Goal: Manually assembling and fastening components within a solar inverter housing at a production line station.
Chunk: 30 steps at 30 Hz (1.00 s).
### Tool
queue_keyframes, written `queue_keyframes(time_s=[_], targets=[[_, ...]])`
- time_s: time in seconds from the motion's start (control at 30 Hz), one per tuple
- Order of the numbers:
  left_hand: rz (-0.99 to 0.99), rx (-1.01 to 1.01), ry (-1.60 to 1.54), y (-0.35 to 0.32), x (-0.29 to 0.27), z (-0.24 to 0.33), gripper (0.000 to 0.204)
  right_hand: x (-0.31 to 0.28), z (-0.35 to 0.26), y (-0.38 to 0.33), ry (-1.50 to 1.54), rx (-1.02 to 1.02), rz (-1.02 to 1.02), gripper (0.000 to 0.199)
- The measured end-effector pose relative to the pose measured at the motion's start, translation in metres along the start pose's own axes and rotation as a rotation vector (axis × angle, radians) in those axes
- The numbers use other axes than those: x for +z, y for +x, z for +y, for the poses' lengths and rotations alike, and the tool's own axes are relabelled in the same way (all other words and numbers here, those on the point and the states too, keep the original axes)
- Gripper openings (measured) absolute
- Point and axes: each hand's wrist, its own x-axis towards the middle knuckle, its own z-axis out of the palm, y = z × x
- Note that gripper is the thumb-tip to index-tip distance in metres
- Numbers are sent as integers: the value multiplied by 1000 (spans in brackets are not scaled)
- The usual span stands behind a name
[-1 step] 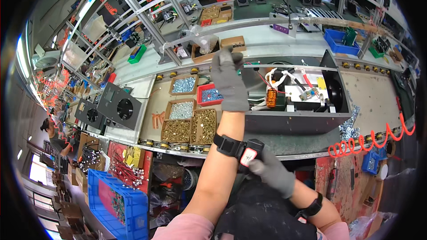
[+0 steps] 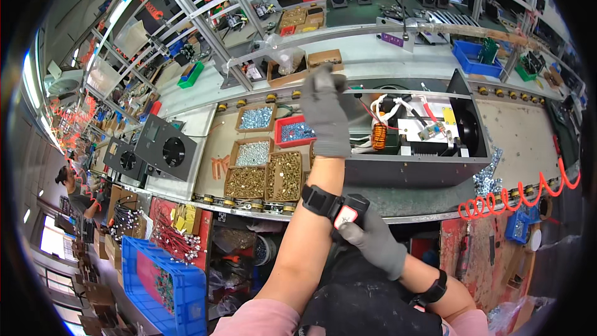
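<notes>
My left hand [image 2: 326,112], in a grey glove, is raised at the left end of an open dark metal case [image 2: 407,173]. Its fingers are curled, and what they hold, if anything, is hidden. A black device [image 2: 352,206] with a white label is strapped to my left wrist. In a grey glove too, my right hand [image 2: 376,246] closes on this device, its thumb at the label and the other fingers partly hidden. Inside the case are a copper-wound coil [image 2: 379,136], white and red wires, and a black fan [image 2: 467,126].
Left of the case, boxes of small metal parts include a red bin [image 2: 293,132] and a box of brass-coloured parts [image 2: 245,184]. Black fan panels [image 2: 166,149] lie farther left. A coiled orange hose [image 2: 522,196] hangs at right. A blue crate [image 2: 163,286] stands lower left.
My left hand has shifted slightly right. My right hand has moved a little up and left, its thumb now lower on the wrist device.
</notes>
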Motion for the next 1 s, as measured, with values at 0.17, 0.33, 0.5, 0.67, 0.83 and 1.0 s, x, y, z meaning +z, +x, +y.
queue_keyframes(time_s=[0.17,0.33,0.5,0.67,0.83,1.0], targets=[[-481,745,1110,-32,3,-23,16,11,-31,-1,-503,5,125,50],[-363,424,872,-24,9,-29,15,2,-2,-8,77,319,1,30],[-58,-671,-376,14,-11,-44,20,1,9,-2,171,200,21,30],[166,-997,-1030,2,-23,-39,22,-7,22,10,136,234,-3,30],[71,-676,-637,-4,-24,-53,23,4,12,-2,112,210,21,30],[-36,-105,226,-8,-22,-70,21,6,5,-5,161,346,49,38]])
